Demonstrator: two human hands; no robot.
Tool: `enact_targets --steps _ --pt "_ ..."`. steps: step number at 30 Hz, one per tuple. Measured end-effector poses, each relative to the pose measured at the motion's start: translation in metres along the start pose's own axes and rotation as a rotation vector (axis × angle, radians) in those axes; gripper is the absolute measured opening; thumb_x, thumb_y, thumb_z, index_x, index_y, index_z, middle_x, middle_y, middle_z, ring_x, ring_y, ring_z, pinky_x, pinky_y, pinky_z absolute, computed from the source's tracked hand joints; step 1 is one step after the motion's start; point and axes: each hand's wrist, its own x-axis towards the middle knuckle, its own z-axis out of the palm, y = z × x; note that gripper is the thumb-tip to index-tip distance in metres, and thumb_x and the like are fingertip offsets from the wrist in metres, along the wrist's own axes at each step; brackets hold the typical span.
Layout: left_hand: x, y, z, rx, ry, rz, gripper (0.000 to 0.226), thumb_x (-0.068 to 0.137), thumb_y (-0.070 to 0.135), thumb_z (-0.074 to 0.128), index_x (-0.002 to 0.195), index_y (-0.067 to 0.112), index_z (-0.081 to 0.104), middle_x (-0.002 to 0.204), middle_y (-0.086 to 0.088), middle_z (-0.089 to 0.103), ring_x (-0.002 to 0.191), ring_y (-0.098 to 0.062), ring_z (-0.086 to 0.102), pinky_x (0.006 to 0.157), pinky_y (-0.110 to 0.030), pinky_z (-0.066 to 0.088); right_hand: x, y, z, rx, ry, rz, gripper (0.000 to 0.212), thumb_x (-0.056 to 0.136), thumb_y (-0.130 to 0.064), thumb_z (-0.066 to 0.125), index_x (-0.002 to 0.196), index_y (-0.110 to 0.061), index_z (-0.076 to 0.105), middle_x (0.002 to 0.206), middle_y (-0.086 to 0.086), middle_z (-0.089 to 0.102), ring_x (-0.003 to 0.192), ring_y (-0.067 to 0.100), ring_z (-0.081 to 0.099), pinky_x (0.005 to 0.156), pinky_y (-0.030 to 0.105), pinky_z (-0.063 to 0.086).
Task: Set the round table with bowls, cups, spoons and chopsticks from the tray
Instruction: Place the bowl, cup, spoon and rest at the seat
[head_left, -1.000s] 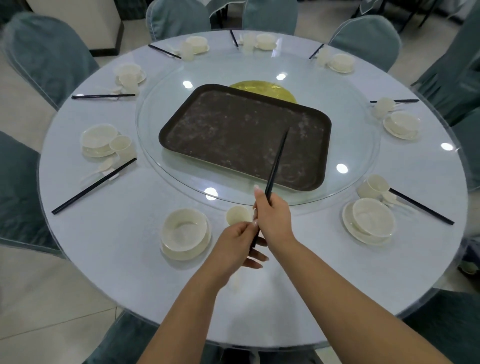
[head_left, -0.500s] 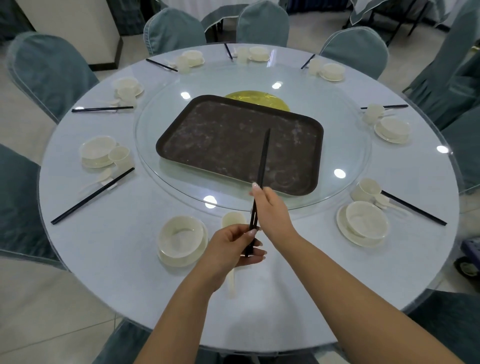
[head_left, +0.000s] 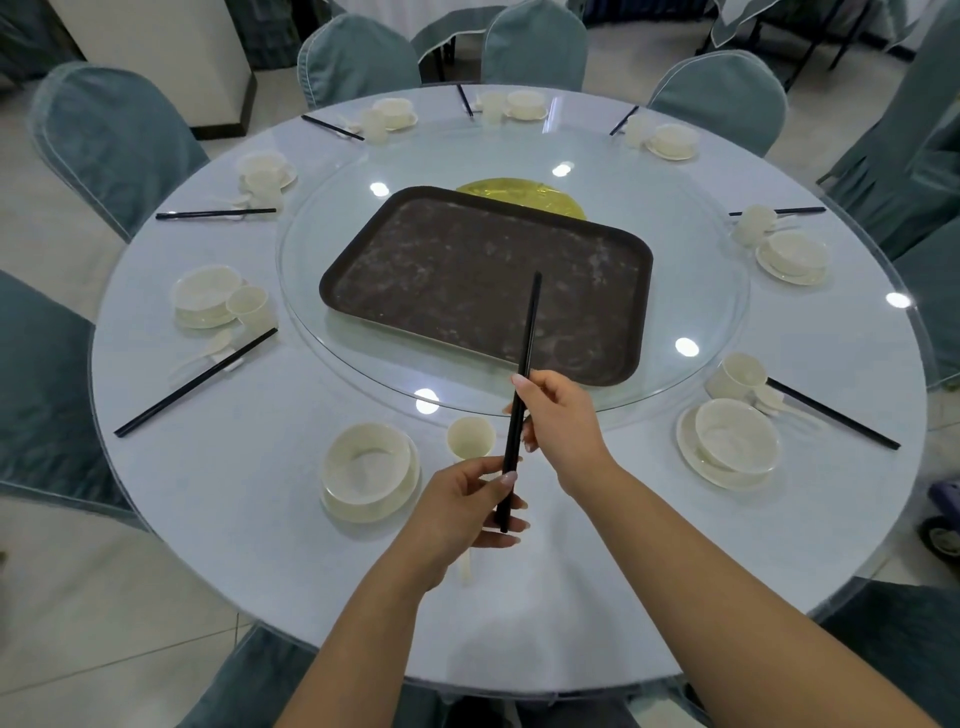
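Observation:
Both my hands hold a pair of black chopsticks (head_left: 525, 358) above the near edge of the round table (head_left: 260, 467). My right hand (head_left: 561, 421) grips them at mid-length. My left hand (head_left: 462, 512) pinches their lower end. They point away from me, over the brown tray (head_left: 467, 270), which has nothing on it. Just left of the chopsticks stand a cream cup (head_left: 470, 437) and a cream bowl on a saucer (head_left: 369, 470). A white spoon handle (head_left: 466, 569) shows below my left hand.
Several place settings with bowls, cups, spoons and black chopsticks ring the table, such as the setting (head_left: 737, 441) at near right. The tray lies on a glass turntable (head_left: 691, 291). Teal-covered chairs (head_left: 114, 140) surround the table.
The chopsticks have swung from leaning right toward nearly straight ahead. My left hand has slid down to their lower end. The view has tilted, showing more of the far chairs.

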Motion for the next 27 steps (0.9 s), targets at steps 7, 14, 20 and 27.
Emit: enact_targets --steps 7,14,20,27 --pt "-0.002 -0.006 0.000 0.017 -0.027 0.009 0.022 0.093 0.026 0.063 0.114 0.021 0.067 0.082 -0.006 0.073 0.080 -0.028 0.073 0.065 -0.032 0.058 -0.006 0.001 -0.006 0.083 -0.005 0.035 0.011 0.097 -0.024 0.056 0.103 -0.023 0.065 0.076 -0.002 0.072 0.047 0.007 0.056 0.051 0.019 0.052" --pt "-0.005 -0.011 0.000 -0.010 -0.035 0.020 0.014 0.093 0.018 0.063 0.104 0.018 0.072 0.085 -0.009 0.073 0.082 -0.028 0.073 0.068 -0.031 0.059 -0.009 -0.005 -0.011 0.150 -0.023 0.063 0.013 0.095 -0.027 0.060 0.104 -0.023 0.069 0.076 -0.007 0.072 0.050 0.006 0.060 0.053 0.017 0.051" --pt "-0.005 -0.014 -0.001 0.000 -0.037 0.029 0.015 0.094 0.016 0.062 0.104 0.019 0.073 0.089 -0.009 0.074 0.084 -0.025 0.073 0.068 -0.030 0.059 -0.012 -0.010 -0.016 0.160 -0.077 0.047 0.009 0.094 -0.026 0.062 0.092 -0.028 0.070 0.075 -0.008 0.073 0.052 0.006 0.061 0.055 0.018 0.052" --pt "-0.005 -0.018 -0.003 0.019 -0.043 0.014 0.017 0.095 0.015 0.060 0.104 0.021 0.073 0.091 -0.006 0.075 0.086 -0.023 0.073 0.070 -0.030 0.059 -0.011 -0.010 -0.017 0.151 -0.096 0.049 0.008 0.092 -0.025 0.065 0.088 -0.029 0.071 0.073 -0.010 0.072 0.054 0.005 0.062 0.056 0.016 0.052"
